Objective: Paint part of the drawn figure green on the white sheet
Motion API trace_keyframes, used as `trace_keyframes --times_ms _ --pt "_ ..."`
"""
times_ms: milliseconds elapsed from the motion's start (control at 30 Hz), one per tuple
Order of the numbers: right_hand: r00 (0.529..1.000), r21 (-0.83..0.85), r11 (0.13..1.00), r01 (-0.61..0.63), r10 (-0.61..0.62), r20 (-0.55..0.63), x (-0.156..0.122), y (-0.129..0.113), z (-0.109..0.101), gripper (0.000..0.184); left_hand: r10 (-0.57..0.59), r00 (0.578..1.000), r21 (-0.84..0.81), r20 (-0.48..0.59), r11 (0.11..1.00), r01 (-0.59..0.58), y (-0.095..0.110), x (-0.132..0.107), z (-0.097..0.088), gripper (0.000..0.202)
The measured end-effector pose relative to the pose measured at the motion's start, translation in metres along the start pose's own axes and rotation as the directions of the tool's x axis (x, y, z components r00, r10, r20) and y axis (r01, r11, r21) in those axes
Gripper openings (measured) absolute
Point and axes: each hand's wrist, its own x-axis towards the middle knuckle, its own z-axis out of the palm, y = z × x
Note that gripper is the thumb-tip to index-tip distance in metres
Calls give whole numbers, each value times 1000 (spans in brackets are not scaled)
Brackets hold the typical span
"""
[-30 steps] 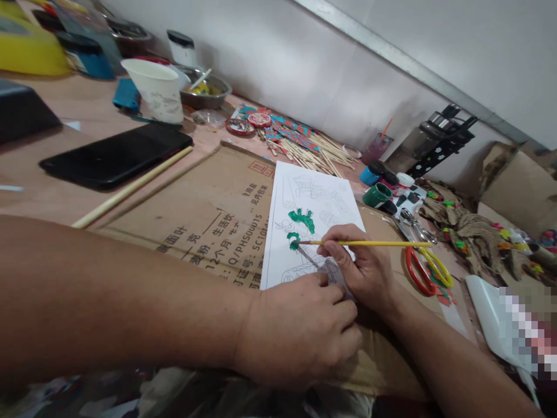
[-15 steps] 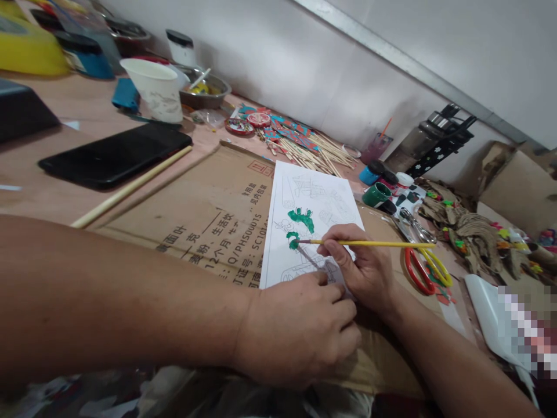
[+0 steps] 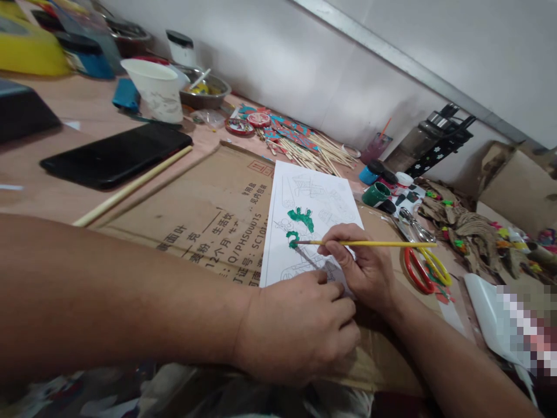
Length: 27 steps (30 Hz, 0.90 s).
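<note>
My right hand is closed in a pinch around a yellow-handled paintbrush. The brush lies almost level, its tip touching a small green painted ring on a white sheet with printed line drawings. Another green painted patch shows just above that ring. My left hand rests palm down on the sheet's near edge, fingers bent and slightly apart, their tips partly hidden. Under the sheet is a flattened cardboard piece with printed characters.
A black phone and paper cup stand on the left. Wooden sticks lie behind the sheet. To the right are a green paint jar, scissors with red and yellow handles, a bottle and brown twisted bundles.
The brush tip has shifted very slightly within the small green ring, whose inside edge looks a little different. Both hands stay in nearly the same place.
</note>
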Motion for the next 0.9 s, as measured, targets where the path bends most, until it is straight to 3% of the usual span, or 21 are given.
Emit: trace_keyframes --times_ms 900 --pt "998 38 998 -50 48 41 -2 2 -3 13 12 1000 -4 -8 1000 -12 0 -1 0 24"
